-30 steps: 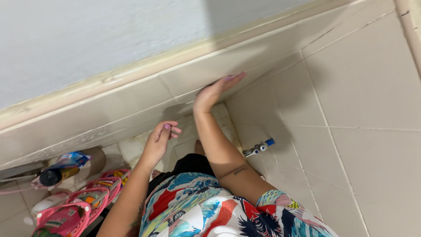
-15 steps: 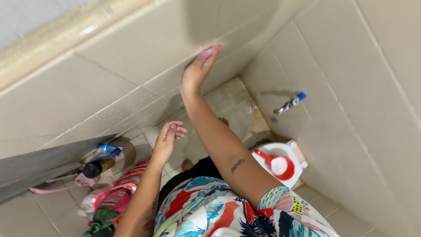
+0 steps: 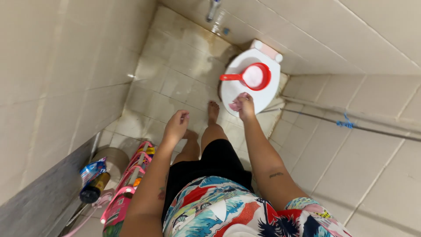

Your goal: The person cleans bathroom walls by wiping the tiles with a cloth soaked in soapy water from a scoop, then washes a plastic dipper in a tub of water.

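My right hand point(image 3: 244, 104) is down at the near edge of the white toilet lid point(image 3: 245, 94) and grips a small pink cloth point(image 3: 235, 106). A red dipper point(image 3: 256, 76) with a long handle rests on top of the lid. My left hand point(image 3: 176, 125) hangs in the air above the tiled floor point(image 3: 175, 74), fingers loosely curled, holding nothing. My bare feet stand on the floor just in front of the toilet.
Tiled walls close in on the left and right. A pink plastic basket point(image 3: 130, 182) and a dark bottle with a blue packet point(image 3: 92, 182) sit at the lower left. A bottle point(image 3: 213, 8) lies in the far corner. A thin pipe with a blue tie point(image 3: 345, 123) runs along the right wall.
The view swung from the wall down to the floor. My right hand came off the wall tiles and dropped to the toilet lid with the pink cloth. My left hand stayed low.
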